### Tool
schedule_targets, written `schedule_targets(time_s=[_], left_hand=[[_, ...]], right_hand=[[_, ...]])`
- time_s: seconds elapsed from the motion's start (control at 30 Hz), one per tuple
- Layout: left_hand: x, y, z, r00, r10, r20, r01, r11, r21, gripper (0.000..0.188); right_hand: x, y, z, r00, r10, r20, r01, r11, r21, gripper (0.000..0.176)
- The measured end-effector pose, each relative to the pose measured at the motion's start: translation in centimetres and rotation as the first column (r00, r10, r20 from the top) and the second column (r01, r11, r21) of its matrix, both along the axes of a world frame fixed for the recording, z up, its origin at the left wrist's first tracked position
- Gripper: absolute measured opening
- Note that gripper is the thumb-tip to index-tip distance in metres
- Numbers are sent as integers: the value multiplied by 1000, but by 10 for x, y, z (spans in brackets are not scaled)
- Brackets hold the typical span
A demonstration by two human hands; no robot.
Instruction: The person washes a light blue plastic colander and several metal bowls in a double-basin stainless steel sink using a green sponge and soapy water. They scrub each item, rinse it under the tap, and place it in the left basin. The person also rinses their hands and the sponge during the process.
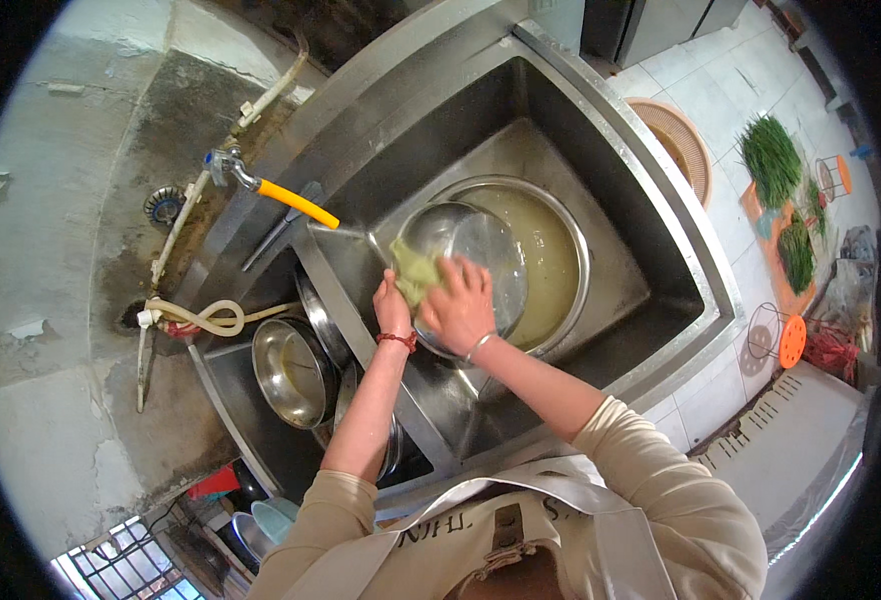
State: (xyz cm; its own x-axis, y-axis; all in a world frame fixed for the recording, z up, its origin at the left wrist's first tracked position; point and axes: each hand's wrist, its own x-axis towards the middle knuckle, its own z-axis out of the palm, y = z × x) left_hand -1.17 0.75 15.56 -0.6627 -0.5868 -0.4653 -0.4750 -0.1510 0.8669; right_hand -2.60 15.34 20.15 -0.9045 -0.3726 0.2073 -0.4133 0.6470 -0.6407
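Observation:
A wet yellow-green cloth [413, 271] is bunched at my hands, over the left side of a shallow metal bowl [497, 247]. My right hand [455, 304], blurred, presses on the cloth with its fingers spread over the bowl. Curled at the bowl's left edge, my left hand [392, 306] touches the cloth; its fingertips are hidden, so whether it grips the rim or the cloth is unclear. The bowl sits inside a wide metal basin [581, 262] of cloudy yellowish water [549, 292]. Both rest in the large compartment of a stainless steel sink [620, 285].
Metal bowls [290, 375] are stacked in the smaller sink compartment, beyond the divider [365, 337]. A tap with a yellow hose [298, 202] reaches over the sink's back edge. On the tiled floor at right are a pink plastic basket [699, 150] and bunches of green vegetables [770, 161].

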Motion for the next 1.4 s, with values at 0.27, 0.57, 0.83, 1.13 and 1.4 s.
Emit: schedule_targets(time_s=[0.27,0.57,0.83,1.13,1.4], left_hand=[[4,16,-14,980,183,77,-186,982,38,44],[6,14,-19,982,179,65,-186,973,135,35],[-18,25,1,937,277,212,-326,911,252,32],[2,11,-16,911,322,258,-396,859,325,24],[7,6,-18,932,276,234,-359,788,501,28]], right_hand=[[-64,46,-136,871,-405,277,348,908,233,38],[-120,70,-194,415,-176,893,659,734,-162,41],[-82,6,-43,947,56,315,-17,992,-124,32],[-11,70,-92,838,-361,409,309,932,190,29],[-81,106,-228,238,-272,933,579,811,89,46]])
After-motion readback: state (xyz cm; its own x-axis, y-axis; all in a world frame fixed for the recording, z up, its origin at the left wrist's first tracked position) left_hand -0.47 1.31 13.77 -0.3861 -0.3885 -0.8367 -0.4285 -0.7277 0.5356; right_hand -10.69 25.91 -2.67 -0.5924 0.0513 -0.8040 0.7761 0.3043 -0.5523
